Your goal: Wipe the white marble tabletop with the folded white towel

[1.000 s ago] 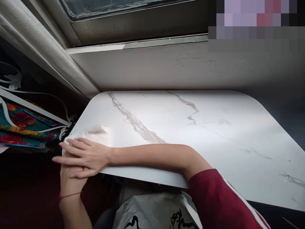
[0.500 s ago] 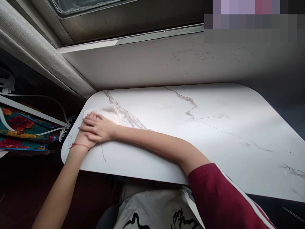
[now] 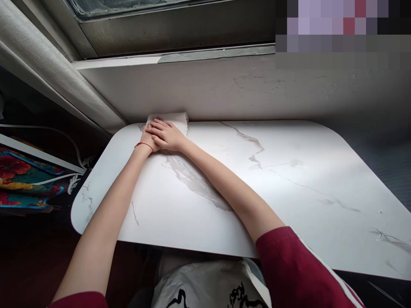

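A white paper tissue (image 3: 175, 119) with a ragged right edge lies at the back left of the white marble-patterned table (image 3: 192, 214), its far edge up against the wall. My left hand (image 3: 148, 137), a thin red string bracelet at its wrist, presses down on the tissue and holds it; its fingers are mostly covered. Laid across the back of it is my right hand (image 3: 167, 134), its fingers extended and slightly apart, touching the left hand. What lies under the palms is hidden.
Behind the table rises a pale wall (image 3: 208, 92) with a ledge and window frame (image 3: 160, 34) above. A rolled light fabric or padded post (image 3: 61, 68) slants down at the left. Flowered cloth (image 3: 25, 179) and white cords (image 3: 75, 184) are beyond the left edge.
Both hands, stacked, have slid the tissue away from me and to the right, from the table's left end to its back edge by the wall. The left arm is stretched further out.
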{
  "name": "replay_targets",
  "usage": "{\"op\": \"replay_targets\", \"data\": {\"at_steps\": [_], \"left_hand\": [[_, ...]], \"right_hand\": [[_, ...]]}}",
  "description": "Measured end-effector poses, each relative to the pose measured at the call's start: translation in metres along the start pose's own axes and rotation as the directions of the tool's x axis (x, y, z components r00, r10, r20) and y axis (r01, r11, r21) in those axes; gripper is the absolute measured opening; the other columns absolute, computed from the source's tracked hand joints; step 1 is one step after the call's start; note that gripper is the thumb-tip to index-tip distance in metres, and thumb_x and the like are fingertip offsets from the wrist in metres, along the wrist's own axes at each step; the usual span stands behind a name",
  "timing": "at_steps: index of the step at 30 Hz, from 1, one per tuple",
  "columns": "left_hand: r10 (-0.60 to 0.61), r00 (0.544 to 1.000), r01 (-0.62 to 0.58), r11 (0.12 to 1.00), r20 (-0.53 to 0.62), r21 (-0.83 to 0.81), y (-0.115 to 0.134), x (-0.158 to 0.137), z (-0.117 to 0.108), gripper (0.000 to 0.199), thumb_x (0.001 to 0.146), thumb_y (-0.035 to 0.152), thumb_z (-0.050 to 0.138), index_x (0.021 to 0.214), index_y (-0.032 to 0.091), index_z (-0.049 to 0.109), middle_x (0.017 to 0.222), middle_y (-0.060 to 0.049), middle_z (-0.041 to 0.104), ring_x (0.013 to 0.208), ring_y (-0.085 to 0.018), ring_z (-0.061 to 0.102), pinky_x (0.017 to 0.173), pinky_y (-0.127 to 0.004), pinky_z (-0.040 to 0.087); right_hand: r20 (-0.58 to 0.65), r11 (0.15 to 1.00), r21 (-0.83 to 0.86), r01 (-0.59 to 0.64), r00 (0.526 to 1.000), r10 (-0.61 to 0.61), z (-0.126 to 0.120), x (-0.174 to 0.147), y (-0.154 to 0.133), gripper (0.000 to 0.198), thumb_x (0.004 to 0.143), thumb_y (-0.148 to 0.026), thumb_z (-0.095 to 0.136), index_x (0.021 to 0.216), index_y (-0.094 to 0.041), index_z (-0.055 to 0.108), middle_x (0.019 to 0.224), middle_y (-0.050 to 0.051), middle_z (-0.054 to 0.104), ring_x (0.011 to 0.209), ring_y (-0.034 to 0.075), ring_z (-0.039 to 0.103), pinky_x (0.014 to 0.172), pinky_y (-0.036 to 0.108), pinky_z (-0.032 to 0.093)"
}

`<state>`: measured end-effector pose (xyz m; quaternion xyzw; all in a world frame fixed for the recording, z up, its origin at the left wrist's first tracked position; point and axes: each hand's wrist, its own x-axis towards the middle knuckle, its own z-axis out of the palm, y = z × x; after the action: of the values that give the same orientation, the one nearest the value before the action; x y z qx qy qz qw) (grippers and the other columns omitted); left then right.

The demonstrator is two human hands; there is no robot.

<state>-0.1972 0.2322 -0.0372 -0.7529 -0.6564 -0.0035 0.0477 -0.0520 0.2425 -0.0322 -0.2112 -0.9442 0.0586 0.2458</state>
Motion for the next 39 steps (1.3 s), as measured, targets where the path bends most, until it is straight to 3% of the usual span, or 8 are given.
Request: {"op": "replay_targets", "data": {"at_steps": [3, 9, 12, 20, 28, 32, 36, 39], "left_hand": [[-0.016, 1.000, 0.015, 0.999, -0.016, -0.032, 0.000, 0.001, 0.003, 0.068, 0.089, 0.029, 0.048, 0.157, 0.025, 0.038, 0.165, -0.007, 0.040, 0.157, -0.029, 0.024, 0.129, -0.050, 0.007], [-0.070, 0.995, 0.058, 0.985, -0.069, -0.162, 0.011, -0.010, -0.002, 0.067, 0.095, 0.033, 0.045, 0.159, 0.015, 0.032, 0.166, -0.014, 0.033, 0.156, -0.031, 0.023, 0.127, -0.047, 0.012], [-0.073, 0.991, 0.048, 0.976, -0.112, -0.213, 0.013, -0.013, -0.003, 0.068, 0.097, 0.035, 0.043, 0.162, 0.018, 0.027, 0.166, -0.013, 0.033, 0.157, -0.028, 0.023, 0.127, -0.044, 0.014], [-0.099, 0.992, 0.088, 0.989, -0.084, -0.120, 0.021, -0.020, -0.009, 0.065, 0.100, 0.031, 0.036, 0.159, 0.004, 0.030, 0.164, -0.019, 0.035, 0.157, -0.029, 0.024, 0.127, -0.041, 0.014], [-0.082, 0.995, 0.080, 0.996, -0.065, -0.036, 0.032, -0.037, -0.021, 0.065, 0.099, 0.030, 0.037, 0.158, 0.005, 0.031, 0.165, -0.019, 0.035, 0.156, -0.028, 0.025, 0.127, -0.040, 0.017], [0.027, 1.000, -0.027, 0.999, -0.010, 0.028, 0.041, -0.076, -0.027, 0.070, 0.096, 0.032, 0.042, 0.159, 0.002, 0.028, 0.168, -0.020, 0.029, 0.158, -0.030, 0.021, 0.128, -0.042, 0.015], [0.130, 0.990, -0.134, 0.988, 0.055, 0.076, 0.056, -0.148, -0.033, 0.073, 0.096, 0.032, 0.039, 0.161, 0.002, 0.024, 0.170, -0.019, 0.024, 0.160, -0.031, 0.016, 0.129, -0.043, 0.014], [0.179, 0.984, -0.179, 0.981, 0.003, 0.074, 0.068, -0.206, -0.034, 0.075, 0.096, 0.034, 0.039, 0.160, -0.001, 0.024, 0.169, -0.022, 0.024, 0.160, -0.032, 0.016, 0.130, -0.043, 0.014]], "right_hand": [[-0.003, 1.000, 0.001, 0.014, 1.000, -0.013, 0.008, 0.004, 0.008, 0.051, 0.105, -0.030, 0.031, 0.150, -0.017, 0.051, 0.162, 0.013, 0.044, 0.153, 0.032, 0.033, 0.119, 0.054, 0.033], [-0.032, 1.000, 0.011, -0.029, 0.999, 0.029, 0.022, 0.006, 0.015, 0.055, 0.106, -0.038, 0.029, 0.150, -0.012, 0.048, 0.164, 0.020, 0.036, 0.154, 0.038, 0.029, 0.118, 0.061, 0.031], [-0.058, 0.998, 0.029, -0.055, 0.997, 0.056, 0.022, 0.003, 0.015, 0.058, 0.105, -0.044, 0.028, 0.149, -0.011, 0.049, 0.160, 0.023, 0.038, 0.151, 0.039, 0.032, 0.118, 0.061, 0.032], [-0.070, 0.998, 0.026, -0.058, 0.996, 0.059, 0.019, -0.007, 0.009, 0.064, 0.107, -0.050, 0.023, 0.152, -0.011, 0.047, 0.159, 0.024, 0.042, 0.148, 0.037, 0.038, 0.116, 0.058, 0.036], [-0.005, 0.980, -0.124, -0.154, 0.988, 0.155, 0.011, -0.019, -0.016, 0.064, 0.109, -0.049, 0.019, 0.157, -0.014, 0.042, 0.163, 0.021, 0.037, 0.150, 0.033, 0.037, 0.118, 0.051, 0.035], [-0.027, 0.977, -0.131, -0.168, 0.986, 0.166, 0.003, -0.050, -0.053, 0.063, 0.108, -0.046, 0.024, 0.160, -0.012, 0.037, 0.164, 0.024, 0.036, 0.148, 0.036, 0.038, 0.115, 0.053, 0.036], [0.061, 0.990, -0.121, -0.072, 0.995, 0.079, -0.015, -0.102, -0.108, 0.070, 0.107, -0.052, 0.033, 0.162, -0.009, 0.031, 0.164, 0.028, 0.031, 0.149, 0.040, 0.035, 0.113, 0.052, 0.036], [0.078, 0.995, -0.095, -0.020, 0.997, 0.028, -0.024, -0.136, -0.151, 0.074, 0.105, -0.056, 0.036, 0.163, -0.009, 0.028, 0.163, 0.029, 0.032, 0.150, 0.044, 0.032, 0.111, 0.054, 0.037]]}}
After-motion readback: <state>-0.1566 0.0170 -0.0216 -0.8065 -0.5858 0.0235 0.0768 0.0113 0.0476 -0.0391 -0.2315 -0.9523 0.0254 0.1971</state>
